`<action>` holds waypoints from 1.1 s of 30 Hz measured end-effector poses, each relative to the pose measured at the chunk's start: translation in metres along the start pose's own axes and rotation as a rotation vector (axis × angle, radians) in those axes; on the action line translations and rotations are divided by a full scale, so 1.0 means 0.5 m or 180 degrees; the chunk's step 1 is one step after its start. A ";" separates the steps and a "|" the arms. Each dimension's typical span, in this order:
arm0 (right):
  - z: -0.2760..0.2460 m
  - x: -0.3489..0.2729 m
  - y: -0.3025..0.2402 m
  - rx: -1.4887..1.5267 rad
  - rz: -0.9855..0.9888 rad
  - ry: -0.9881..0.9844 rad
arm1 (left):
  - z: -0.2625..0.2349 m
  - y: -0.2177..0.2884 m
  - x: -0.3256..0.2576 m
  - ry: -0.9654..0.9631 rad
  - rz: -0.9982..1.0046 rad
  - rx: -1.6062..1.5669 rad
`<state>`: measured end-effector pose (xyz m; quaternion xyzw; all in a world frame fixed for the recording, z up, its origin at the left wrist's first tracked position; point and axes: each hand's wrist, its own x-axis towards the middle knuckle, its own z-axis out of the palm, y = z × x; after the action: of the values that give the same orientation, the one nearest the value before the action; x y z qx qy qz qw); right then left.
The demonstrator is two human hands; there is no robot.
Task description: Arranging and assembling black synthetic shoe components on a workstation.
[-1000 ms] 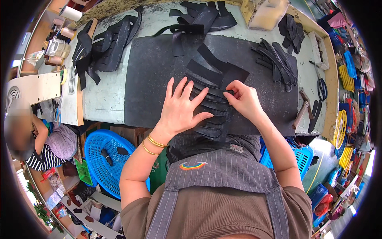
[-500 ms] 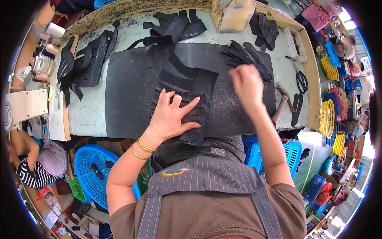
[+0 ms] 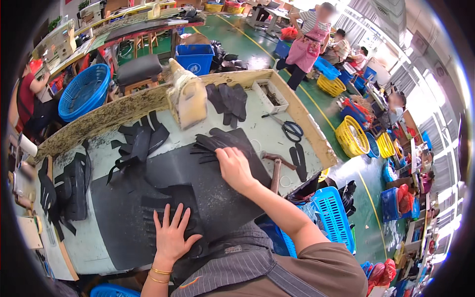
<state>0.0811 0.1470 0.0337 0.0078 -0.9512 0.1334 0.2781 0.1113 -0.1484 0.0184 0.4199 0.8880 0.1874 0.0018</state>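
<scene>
"Left hand point(image 3: 171, 238)?"
"It is laid wide open on the flat black slatted piece point(image 3: 187, 197), atop the black rectangular mat point(image 3: 116, 225)."
"Right hand point(image 3: 234, 169)?"
"Half curled at the narrow black strips point(image 3: 213, 142); any grip cannot be told."

A workshop: hammer point(image 3: 276, 177) and scissors point(image 3: 292, 131) on the bench point(image 3: 309, 123), plastic baskets point(image 3: 350, 137), several workers point(image 3: 340, 48) around.

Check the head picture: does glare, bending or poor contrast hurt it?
Head view: glare whitens patches of green floor at right; head view: straight edges bow toward the black rim; head view: the black piece under the left grip nearly blends into the dark mat.
</scene>
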 end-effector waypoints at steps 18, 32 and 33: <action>0.136 -0.040 -0.134 0.1673 0.0450 -0.0706 | 0.000 0.029 0.021 -0.0501 0.0348 0.0202; 0.111 -0.043 -0.150 0.1265 -0.0104 -0.0623 | 0.007 0.042 0.040 -0.0690 0.0290 0.0074; 0.104 -0.045 -0.153 0.1275 -0.0088 -0.0595 | 0.006 0.042 0.037 -0.0703 0.0307 0.0099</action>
<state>0.0795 0.0584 -0.0015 0.0883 -0.9272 0.3145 0.1834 0.1153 -0.1213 0.0253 0.4803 0.8639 0.1261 0.0840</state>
